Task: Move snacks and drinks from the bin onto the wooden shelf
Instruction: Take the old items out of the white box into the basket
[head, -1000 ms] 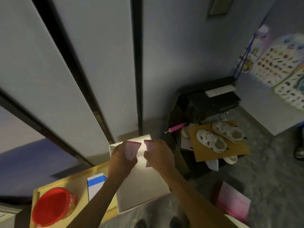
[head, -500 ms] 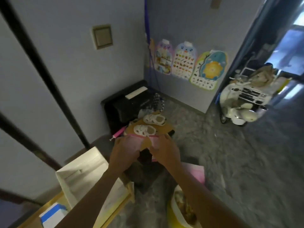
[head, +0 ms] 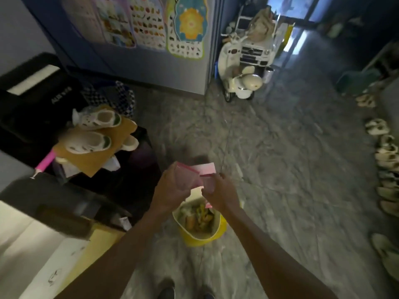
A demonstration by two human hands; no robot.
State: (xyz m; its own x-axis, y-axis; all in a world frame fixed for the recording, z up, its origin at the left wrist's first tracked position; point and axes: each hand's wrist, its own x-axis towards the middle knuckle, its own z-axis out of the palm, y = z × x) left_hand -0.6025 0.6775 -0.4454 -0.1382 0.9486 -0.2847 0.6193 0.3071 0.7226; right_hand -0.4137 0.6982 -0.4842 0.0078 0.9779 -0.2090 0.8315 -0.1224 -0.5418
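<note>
A yellow bin (head: 220,230) stands on the floor below my hands, with several snack packs (head: 197,216) inside it. My left hand (head: 172,190) and my right hand (head: 218,190) are shut on a pink packet (head: 187,180), one on each side, held just above the bin's far rim. A pink sheet or box (head: 206,168) lies on the floor just behind the packet. The wooden shelf (head: 101,240) shows at the lower left with a white box (head: 32,255) on it.
A black cabinet (head: 32,108) at the left carries cardboard with small white shoes (head: 90,143). A toy scooter (head: 244,83) and toy car stand by the poster wall. Shoes (head: 386,152) line the right edge. Grey floor lies between.
My view has swung right from the shelf and white box to the floor and bin. Both hands, still holding the pink packet, have moved from over the white box to above the yellow bin.
</note>
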